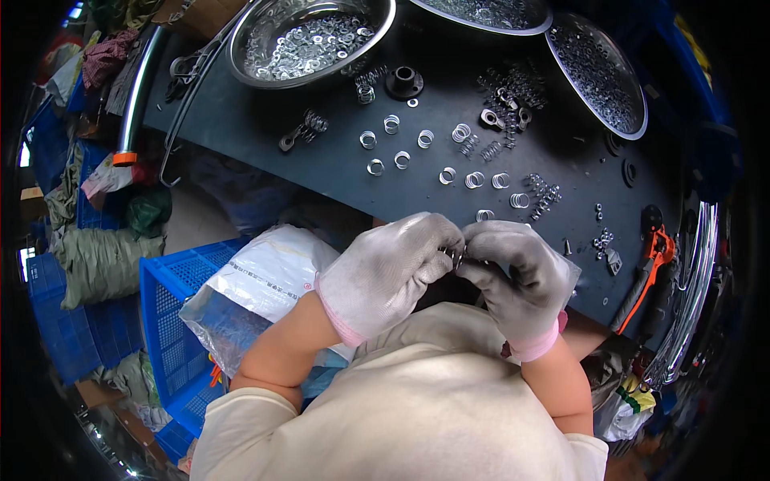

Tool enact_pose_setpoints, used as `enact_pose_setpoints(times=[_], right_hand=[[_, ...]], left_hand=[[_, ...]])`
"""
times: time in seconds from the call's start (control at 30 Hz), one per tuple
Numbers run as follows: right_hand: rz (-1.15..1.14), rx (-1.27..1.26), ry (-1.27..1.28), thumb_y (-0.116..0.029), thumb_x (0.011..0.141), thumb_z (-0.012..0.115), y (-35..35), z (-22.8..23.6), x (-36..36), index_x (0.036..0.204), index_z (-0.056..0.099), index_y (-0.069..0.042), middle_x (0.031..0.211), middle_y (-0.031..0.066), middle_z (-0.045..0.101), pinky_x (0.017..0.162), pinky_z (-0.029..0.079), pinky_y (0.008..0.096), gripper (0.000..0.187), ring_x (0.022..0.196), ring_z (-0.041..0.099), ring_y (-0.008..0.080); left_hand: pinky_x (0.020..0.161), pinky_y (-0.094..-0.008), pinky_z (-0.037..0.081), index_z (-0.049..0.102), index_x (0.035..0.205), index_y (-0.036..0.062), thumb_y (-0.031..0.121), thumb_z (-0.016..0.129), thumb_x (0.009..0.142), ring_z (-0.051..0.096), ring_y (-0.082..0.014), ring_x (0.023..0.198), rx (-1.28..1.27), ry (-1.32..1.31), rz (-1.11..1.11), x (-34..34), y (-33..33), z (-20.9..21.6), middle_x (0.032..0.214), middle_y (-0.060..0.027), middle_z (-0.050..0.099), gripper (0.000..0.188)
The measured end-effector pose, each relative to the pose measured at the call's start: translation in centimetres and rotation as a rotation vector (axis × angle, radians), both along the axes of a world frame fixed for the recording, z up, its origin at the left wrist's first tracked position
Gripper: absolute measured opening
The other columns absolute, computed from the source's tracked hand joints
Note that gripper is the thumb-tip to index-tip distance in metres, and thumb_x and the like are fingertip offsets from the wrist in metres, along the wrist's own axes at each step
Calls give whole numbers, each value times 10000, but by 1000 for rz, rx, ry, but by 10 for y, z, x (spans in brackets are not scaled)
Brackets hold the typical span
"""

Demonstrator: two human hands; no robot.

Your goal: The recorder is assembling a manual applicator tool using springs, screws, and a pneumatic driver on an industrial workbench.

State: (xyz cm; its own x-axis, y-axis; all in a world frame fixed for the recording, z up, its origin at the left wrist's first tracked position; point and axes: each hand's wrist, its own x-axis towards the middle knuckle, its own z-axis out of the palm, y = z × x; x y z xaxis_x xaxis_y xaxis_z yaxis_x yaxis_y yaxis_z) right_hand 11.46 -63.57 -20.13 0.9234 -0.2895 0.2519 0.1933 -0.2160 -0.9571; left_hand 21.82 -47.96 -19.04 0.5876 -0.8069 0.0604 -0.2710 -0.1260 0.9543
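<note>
My left hand and my right hand, both in pale grey work gloves with pink cuffs, meet in front of my chest at the near edge of the dark table. The fingers of both are closed in a pinch around a small dark metal piece, mostly hidden by the gloves; its kind I cannot make out. Just beyond my fingertips lies a short coil spring. Farther off, several more short springs stand or lie scattered over the tabletop.
Steel bowls of washers and small metal parts line the far side. A black flanged part stands near a spring heap. Orange-handled cutters lie at right. A blue crate with a plastic bag is at left.
</note>
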Motion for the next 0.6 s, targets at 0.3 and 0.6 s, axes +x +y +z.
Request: enact_pose_setpoints(times=[0.3,0.6], right_hand=[[-168,-401,4,90,744,660,-4,4,12,954,661,-37,995,118,630,690,510,281,245,784,627,207],[-46,-943,183,-81,743,665,17,-16,31,964,601,-137,897,40,595,716,484,351,236,818,598,207]], left_hand=[[695,-276,487,616,971,-18,116,586,846,590,-174,723,326,-152,144,37,38,11,820,-108,622,185],[746,-362,505,648,1005,74,127,675,769,615,-273,792,486,-247,418,56,34,-23,910,-115,592,243]])
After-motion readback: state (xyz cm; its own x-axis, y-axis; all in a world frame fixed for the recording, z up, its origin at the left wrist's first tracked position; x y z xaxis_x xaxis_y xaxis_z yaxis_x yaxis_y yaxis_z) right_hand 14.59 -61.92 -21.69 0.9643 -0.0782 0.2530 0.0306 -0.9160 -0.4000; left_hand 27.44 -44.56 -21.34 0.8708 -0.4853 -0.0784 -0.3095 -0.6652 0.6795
